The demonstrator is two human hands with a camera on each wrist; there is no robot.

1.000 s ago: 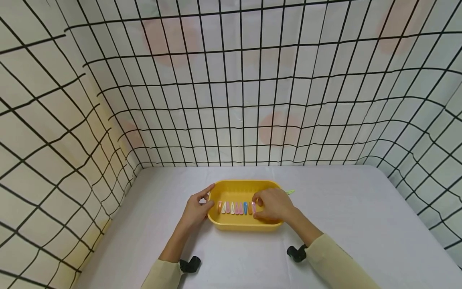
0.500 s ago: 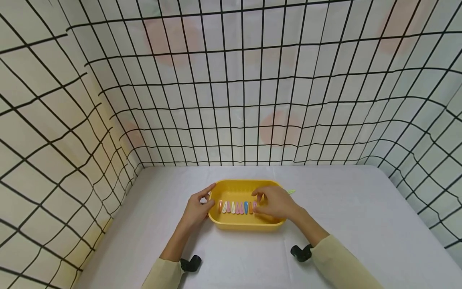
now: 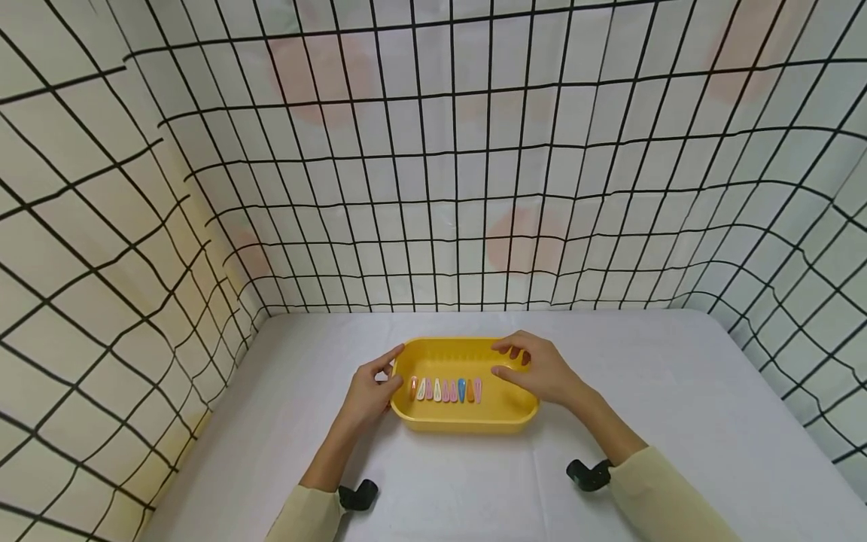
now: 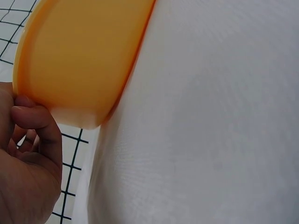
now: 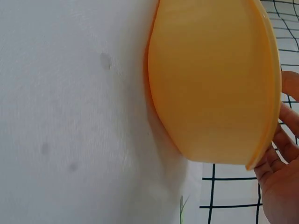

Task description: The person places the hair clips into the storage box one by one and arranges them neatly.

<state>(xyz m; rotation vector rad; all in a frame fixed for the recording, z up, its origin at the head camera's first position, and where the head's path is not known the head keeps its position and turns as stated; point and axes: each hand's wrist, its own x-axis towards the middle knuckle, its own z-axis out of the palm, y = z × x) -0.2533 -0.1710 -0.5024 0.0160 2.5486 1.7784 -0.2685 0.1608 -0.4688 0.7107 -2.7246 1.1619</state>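
A yellow plastic tray (image 3: 460, 425) sits on the white-covered table. Inside it several snap hair clips stand side by side in a row: pink, white, orange and a blue hair clip (image 3: 462, 389). The last one on the right is a pink hair clip (image 3: 477, 390). My left hand (image 3: 368, 391) holds the tray's left rim between thumb and fingers; the left wrist view shows those fingers curled at the rim. Over the tray's right end hovers my right hand (image 3: 542, 370), thumb and fingers spread apart with nothing between them.
Black-lined white cloth (image 3: 454, 173) hangs behind and at both sides of the table. A thin green hair clip (image 5: 181, 212) lies on the table beyond the tray's right end, hidden by my right hand in the head view. Dark wrist cameras (image 3: 589, 476) sit at both cuffs.
My right hand has let go of the rightmost pink hair clip and moved up and right, its fingers opening. The left hand stays at the tray's rim.
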